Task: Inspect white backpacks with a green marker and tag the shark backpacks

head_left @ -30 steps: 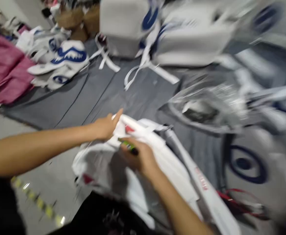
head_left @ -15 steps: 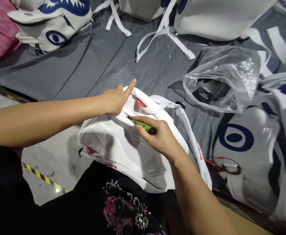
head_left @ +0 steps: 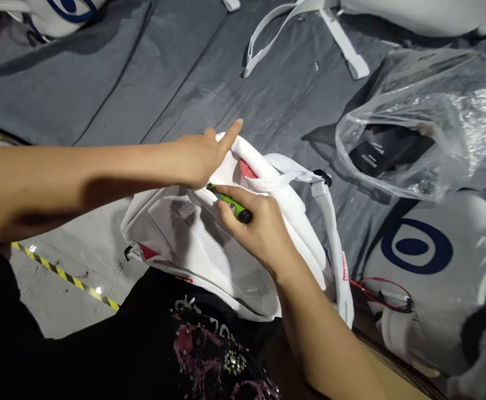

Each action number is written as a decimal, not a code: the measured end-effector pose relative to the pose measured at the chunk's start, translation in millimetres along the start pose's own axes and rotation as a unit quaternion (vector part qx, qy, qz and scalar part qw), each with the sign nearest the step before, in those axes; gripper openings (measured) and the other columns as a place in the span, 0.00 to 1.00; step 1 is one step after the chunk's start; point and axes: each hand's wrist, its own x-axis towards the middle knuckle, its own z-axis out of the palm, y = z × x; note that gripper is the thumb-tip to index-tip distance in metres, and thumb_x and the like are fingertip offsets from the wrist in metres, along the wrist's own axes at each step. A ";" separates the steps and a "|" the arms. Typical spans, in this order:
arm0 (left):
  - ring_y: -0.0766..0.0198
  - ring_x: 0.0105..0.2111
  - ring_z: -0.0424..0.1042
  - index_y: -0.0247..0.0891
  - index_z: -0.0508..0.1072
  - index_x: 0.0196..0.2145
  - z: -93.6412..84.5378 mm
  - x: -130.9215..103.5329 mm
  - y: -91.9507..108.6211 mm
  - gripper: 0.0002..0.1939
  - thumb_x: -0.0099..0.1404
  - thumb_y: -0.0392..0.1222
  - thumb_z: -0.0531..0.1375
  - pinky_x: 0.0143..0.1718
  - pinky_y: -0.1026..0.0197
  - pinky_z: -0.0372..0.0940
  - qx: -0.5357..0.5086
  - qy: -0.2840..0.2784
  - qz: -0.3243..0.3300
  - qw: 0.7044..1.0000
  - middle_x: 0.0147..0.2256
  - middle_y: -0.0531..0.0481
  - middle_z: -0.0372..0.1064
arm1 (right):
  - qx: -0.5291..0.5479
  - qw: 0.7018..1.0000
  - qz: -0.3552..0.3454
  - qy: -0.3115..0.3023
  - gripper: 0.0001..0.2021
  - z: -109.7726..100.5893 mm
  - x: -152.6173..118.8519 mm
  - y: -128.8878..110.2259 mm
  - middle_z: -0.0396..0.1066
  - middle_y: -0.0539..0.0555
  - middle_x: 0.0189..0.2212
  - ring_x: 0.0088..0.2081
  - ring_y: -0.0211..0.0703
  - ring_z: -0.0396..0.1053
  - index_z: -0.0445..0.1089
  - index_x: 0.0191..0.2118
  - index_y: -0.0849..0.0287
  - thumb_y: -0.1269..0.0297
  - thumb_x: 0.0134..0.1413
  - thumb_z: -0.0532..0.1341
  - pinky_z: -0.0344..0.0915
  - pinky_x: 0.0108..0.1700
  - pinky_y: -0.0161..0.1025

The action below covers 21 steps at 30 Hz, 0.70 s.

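A white backpack [head_left: 221,250] with red patches rests against my body at the table edge, its perforated back panel facing up. My left hand [head_left: 203,155] grips its upper edge near the rolled white strap, with one finger stretched out past the fabric. The fingers underneath are hidden. My right hand [head_left: 255,219] is closed around a small green tool [head_left: 236,208] with a black end. Its tip points at the fabric just beside my left hand; its exact kind is unclear.
Right of the backpack lies a clear plastic bag [head_left: 455,111] with black packets [head_left: 370,158] inside. Below it sit another white bag with a blue eye print [head_left: 417,247] and a red cord [head_left: 382,280]. White straps [head_left: 342,44] trail over the grey table cover [head_left: 193,94].
The view has shifted, so the table items sit farther up and outward. My right hand has brought the green tool slightly closer to my left hand, which keeps its hold on the backpack.
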 end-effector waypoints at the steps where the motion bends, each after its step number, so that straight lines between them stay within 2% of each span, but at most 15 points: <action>1: 0.45 0.50 0.71 0.38 0.20 0.70 0.1 -0.3 -0.3 0.53 0.66 0.36 0.59 0.46 0.49 0.68 -0.003 0.004 0.006 1.000 0.63 0.25 0.52 | -0.029 1.000 0.004 0.000 0.16 -1.1 0.2 -2.4 0.80 0.57 0.39 0.36 0.48 0.77 0.77 0.49 0.59 0.63 0.58 0.58 0.71 0.42 0.45; 3: 0.45 0.49 0.71 0.38 0.20 0.70 -0.2 -0.5 -0.5 0.53 0.67 0.35 0.59 0.46 0.49 0.68 -0.006 0.001 0.012 1.000 0.62 0.24 0.52 | -0.038 0.999 0.003 0.002 0.16 -2.5 -0.1 -4.9 0.80 0.57 0.39 0.37 0.49 0.77 0.77 0.49 0.60 0.63 0.59 0.58 0.71 0.43 0.45; 7: 0.41 0.51 0.70 0.38 0.19 0.69 -0.9 3.2 0.6 0.56 0.64 0.34 0.62 0.46 0.47 0.69 -0.007 -0.018 -0.003 1.000 0.62 0.26 0.52 | 0.017 1.000 0.014 0.003 0.16 0.4 -1.7 -3.9 0.80 0.55 0.41 0.38 0.47 0.78 0.77 0.50 0.59 0.62 0.60 0.58 0.72 0.44 0.43; 11: 0.39 0.50 0.71 0.41 0.19 0.69 0.4 8.5 0.8 0.59 0.62 0.33 0.64 0.45 0.46 0.70 -0.015 -0.019 -0.014 1.000 0.61 0.28 0.53 | 0.006 0.999 0.024 0.033 0.16 6.3 -1.6 -5.7 0.80 0.56 0.40 0.38 0.47 0.78 0.77 0.49 0.61 0.62 0.60 0.58 0.72 0.45 0.44; 13: 0.38 0.49 0.71 0.41 0.19 0.69 0.9 9.3 0.6 0.60 0.61 0.32 0.64 0.45 0.45 0.71 -0.014 -0.022 -0.010 1.000 0.61 0.27 0.54 | 0.023 0.999 0.020 0.029 0.16 7.9 -0.8 -8.7 0.80 0.56 0.40 0.38 0.46 0.78 0.76 0.50 0.60 0.62 0.61 0.57 0.73 0.45 0.43; 17: 0.38 0.51 0.70 0.41 0.19 0.70 0.5 8.0 0.3 0.61 0.59 0.29 0.64 0.46 0.44 0.70 -0.024 -0.026 -0.012 0.999 0.61 0.27 0.53 | -0.040 0.998 0.033 0.027 0.16 7.5 -0.6 -14.1 0.80 0.57 0.40 0.40 0.49 0.78 0.77 0.49 0.60 0.63 0.60 0.57 0.72 0.47 0.48; 21: 0.38 0.53 0.69 0.42 0.19 0.70 -0.7 6.6 -0.8 0.62 0.58 0.29 0.65 0.48 0.45 0.70 -0.037 -0.026 -0.007 0.999 0.61 0.28 0.52 | 0.007 0.999 0.028 0.017 0.16 6.9 -2.6 -14.0 0.79 0.56 0.44 0.42 0.47 0.78 0.76 0.51 0.59 0.63 0.61 0.57 0.72 0.47 0.45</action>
